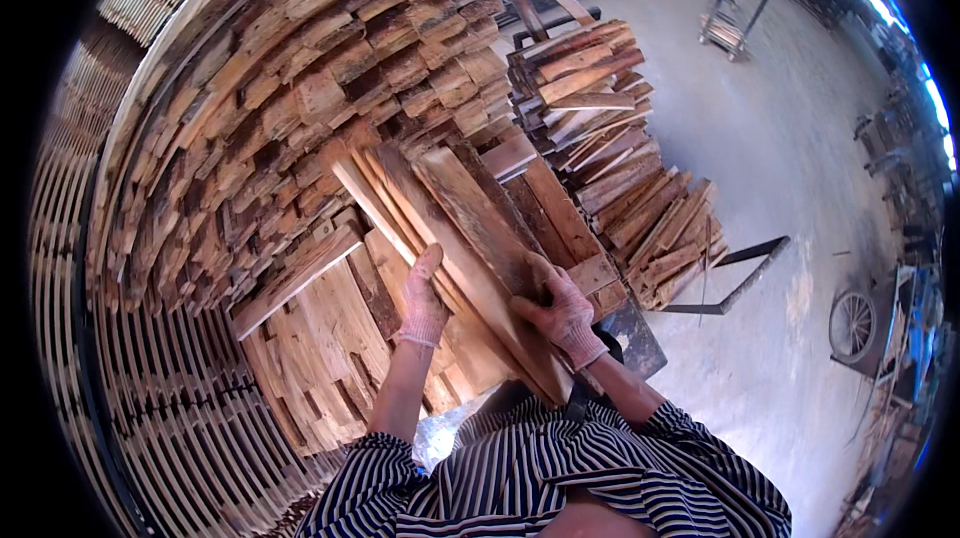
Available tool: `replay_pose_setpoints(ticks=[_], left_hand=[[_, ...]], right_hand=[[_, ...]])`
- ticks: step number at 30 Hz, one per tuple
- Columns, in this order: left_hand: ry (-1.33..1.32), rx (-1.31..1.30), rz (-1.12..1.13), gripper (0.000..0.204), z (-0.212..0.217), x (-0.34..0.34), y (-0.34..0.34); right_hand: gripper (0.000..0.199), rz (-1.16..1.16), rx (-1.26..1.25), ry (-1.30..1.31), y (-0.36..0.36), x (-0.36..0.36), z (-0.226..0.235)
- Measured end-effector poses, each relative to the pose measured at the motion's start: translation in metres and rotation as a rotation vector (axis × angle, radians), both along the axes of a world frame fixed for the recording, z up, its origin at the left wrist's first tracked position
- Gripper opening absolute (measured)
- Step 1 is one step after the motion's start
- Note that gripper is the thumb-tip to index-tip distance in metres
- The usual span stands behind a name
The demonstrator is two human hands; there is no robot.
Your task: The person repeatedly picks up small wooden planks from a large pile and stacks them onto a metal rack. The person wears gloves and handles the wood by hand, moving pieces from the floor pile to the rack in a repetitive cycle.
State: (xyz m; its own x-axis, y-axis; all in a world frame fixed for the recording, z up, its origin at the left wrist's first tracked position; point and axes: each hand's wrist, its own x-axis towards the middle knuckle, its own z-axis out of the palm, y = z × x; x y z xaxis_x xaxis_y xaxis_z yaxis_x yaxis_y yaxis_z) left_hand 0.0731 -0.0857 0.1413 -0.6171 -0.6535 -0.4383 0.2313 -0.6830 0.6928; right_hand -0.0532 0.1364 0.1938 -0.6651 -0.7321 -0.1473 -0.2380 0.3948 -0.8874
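Note:
Several long, rough-sawn wooden boards [455, 258] lean side by side in front of my body. My left hand [424, 300], in a pale pinkish work glove, is closed round their left edge, the thumb lying along the outer board. On the other side my right hand [562, 313], gloved alike, grips the edge of a dark-streaked board [475, 203], its fingers partly hidden. Under and left of the boards lies a layer of flat planks [325, 323]. A narrow, light-edged board [300, 280] rests slantwise across those planks.
A tall stack of short boards [330, 93] rises at the far left. Slatted wood stacks [160, 388] stand at the near left. Loose offcuts [650, 203] pile up on the right beside a black metal frame [750, 263]. Farther off are a wheeled cart [728, 33] and a spoked wheel [852, 325].

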Motion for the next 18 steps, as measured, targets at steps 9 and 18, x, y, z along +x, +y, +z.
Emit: replay_pose_setpoints(ticks=[9,18], left_hand=[[-0.165,0.061,-0.016,0.045,-0.039,0.008,0.021],[-0.037,0.085,-0.085,0.048,-0.042,-0.007,0.01]], right_hand=[[0.06,-0.054,0.265,0.279,-0.073,-0.058,-0.099],[0.069,-0.011,-0.155,0.199,-0.066,0.006,-0.078]])
